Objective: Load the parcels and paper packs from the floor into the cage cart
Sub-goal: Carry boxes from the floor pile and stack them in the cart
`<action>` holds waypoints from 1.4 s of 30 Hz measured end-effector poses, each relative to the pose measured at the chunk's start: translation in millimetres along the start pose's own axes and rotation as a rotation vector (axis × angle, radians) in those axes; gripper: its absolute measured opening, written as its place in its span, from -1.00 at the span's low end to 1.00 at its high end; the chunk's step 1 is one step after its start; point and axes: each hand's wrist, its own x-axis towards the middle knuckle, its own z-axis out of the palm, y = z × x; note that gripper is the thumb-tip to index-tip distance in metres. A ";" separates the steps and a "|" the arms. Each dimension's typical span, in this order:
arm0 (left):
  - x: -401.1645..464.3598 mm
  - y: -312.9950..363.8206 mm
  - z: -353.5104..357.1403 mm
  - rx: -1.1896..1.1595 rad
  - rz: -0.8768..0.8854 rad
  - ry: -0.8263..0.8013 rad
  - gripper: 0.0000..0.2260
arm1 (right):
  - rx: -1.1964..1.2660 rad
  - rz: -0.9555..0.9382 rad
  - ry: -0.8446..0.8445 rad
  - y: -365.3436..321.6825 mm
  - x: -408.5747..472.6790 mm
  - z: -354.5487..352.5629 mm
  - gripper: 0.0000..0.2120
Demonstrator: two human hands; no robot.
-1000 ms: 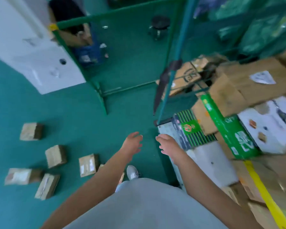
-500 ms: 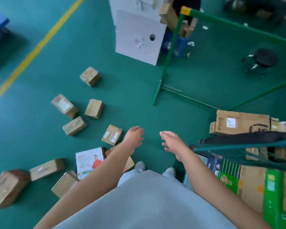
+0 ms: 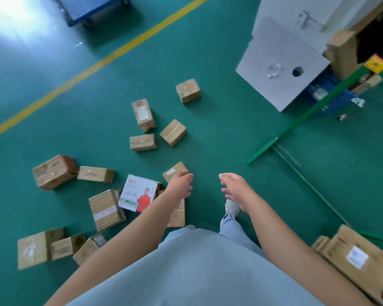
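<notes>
Left hand (image 3: pixel 180 184) and right hand (image 3: pixel 237 188) out front, fingers (image 3: pixel 224 177) loosely spread, holding nothing. Below and left of the fingers, parcels (image 3: pixel 143 142) scattered over green floor (image 3: pixel 219 133).

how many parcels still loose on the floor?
13, maybe more hidden by the arms. Four at centre, six around the left hand, three lower left.

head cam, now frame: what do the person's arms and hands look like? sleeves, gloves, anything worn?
Both forearms are bare up to the frame edge, with no sleeves in view. The left hand and right hand wear no gloves, and no rings, watch or bands show. Below them are a pale grey-blue top, light blue jeans and a white trainer.
</notes>
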 end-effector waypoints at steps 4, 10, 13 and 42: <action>2.2 23.7 20.6 -0.052 -0.003 0.076 -0.69 | -0.043 -0.056 -0.056 -49.6 26.4 -27.4 -0.82; -4.3 45.9 39.0 -0.215 -0.034 0.183 -0.65 | -0.167 -0.096 -0.173 -89.8 45.2 -36.8 -0.86; 0.8 58.6 42.1 -0.279 -0.039 0.215 -0.65 | -0.220 -0.109 -0.206 -105.8 54.1 -42.9 -0.87; 61.7 116.4 10.8 -0.793 -0.069 0.373 -0.69 | -0.653 -0.117 -0.433 -235.1 134.4 43.8 -0.88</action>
